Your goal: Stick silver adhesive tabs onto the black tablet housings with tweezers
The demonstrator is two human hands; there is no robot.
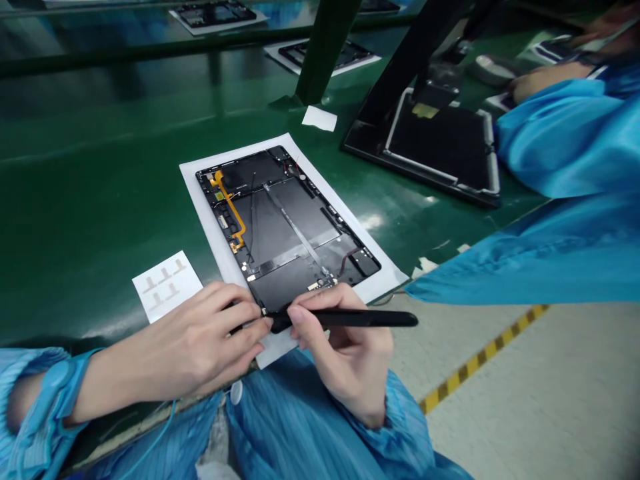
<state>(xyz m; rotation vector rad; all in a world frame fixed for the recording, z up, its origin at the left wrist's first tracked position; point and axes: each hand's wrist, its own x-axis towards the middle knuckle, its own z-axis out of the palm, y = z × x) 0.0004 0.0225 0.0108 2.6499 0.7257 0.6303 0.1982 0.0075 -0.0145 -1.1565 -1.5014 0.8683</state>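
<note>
An opened tablet (300, 227) lies on a white sheet (200, 200), its inner parts facing up. An orange flex cable (234, 213) runs along its left side, and a grey ribbon cable (295, 230) crosses the middle. At the near left corner, my left hand (200, 340) has its fingers bent and drawn together at the tablet's edge; what they pinch, if anything, is hidden. My right hand (345, 353) grips a slim black stick-shaped tool (373, 319) like a pen. The tool's tip reaches toward my left fingertips by the near edge and does not show clearly.
A white card (170, 283) with several small grey strips lies left of the tablet. A black stand (425, 153) rises at the right, near a co-worker's blue sleeve (560, 133). A green post (325, 53) and more tablets on sheets (217, 15) are farther back.
</note>
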